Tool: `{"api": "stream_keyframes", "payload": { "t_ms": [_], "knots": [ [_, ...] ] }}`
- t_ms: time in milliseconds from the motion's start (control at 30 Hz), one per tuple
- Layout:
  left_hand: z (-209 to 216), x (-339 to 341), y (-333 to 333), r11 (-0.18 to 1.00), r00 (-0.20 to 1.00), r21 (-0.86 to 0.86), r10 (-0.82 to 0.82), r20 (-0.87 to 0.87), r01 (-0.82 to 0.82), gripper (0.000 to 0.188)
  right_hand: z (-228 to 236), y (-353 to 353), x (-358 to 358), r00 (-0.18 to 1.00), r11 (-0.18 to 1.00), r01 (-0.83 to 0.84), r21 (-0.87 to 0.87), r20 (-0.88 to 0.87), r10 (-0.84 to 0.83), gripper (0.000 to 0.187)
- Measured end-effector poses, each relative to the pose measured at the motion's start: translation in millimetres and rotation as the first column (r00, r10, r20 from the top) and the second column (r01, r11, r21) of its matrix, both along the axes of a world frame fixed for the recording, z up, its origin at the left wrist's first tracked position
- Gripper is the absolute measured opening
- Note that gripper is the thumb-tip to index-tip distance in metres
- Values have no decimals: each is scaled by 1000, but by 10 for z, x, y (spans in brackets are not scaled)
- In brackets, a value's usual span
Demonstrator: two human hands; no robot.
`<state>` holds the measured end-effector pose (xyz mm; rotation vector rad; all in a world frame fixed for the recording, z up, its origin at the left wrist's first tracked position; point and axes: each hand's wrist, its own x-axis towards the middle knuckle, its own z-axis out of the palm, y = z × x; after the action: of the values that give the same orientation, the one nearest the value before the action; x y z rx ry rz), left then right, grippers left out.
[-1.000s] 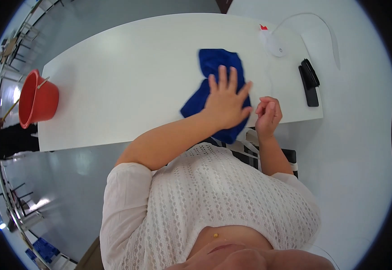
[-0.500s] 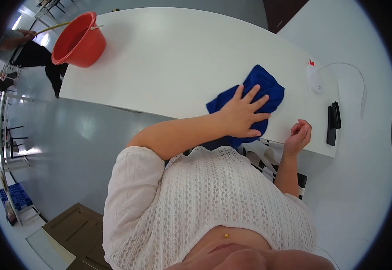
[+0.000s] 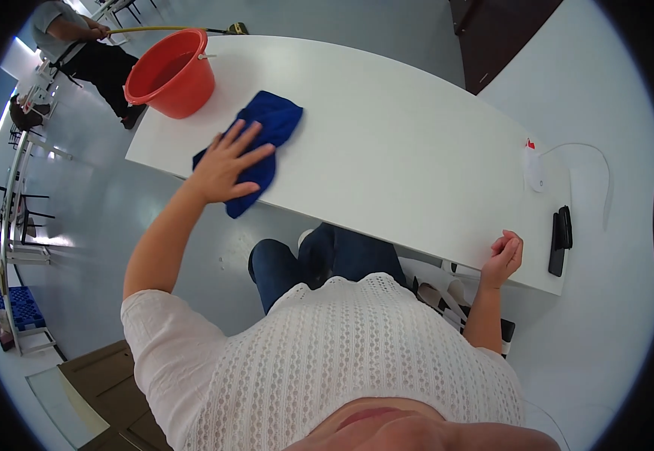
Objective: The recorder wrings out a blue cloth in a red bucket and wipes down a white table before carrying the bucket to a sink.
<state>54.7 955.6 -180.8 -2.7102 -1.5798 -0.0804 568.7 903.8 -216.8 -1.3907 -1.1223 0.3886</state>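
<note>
My left hand lies flat, fingers spread, on a dark blue cloth at the left part of the white table. One corner of the cloth hangs past the table's near edge. Just beyond the cloth, to its upper left, stands a red bucket with a white handle fitting. At the table's near right edge my right hand rests with its fingers curled in and nothing visible in them.
A black stapler-like object lies near the right end. Behind it is a white device with a red tip and a cable. Beyond the bucket a person holds a yellow pole. A dark cabinet stands behind the table.
My left hand has swept the blue cloth leftward across the table, from the right half to near the bucket. My right hand stays curled at the near edge. The whole view has shifted slightly.
</note>
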Motion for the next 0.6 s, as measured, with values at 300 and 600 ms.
{"api": "stream_keyframes", "payload": {
  "t_ms": [300, 600],
  "knots": [
    [-85, 367, 95, 995, 996, 85, 50, 74, -56, 75, 26, 17, -18, 999, 999, -45, -6, 0, 45, 31],
    [-114, 1832, 402, 988, 977, 80, -146, 156, 135, 64, 39, -13, -24, 996, 997, -82, -2, -18, 82, 29]
  ]
}}
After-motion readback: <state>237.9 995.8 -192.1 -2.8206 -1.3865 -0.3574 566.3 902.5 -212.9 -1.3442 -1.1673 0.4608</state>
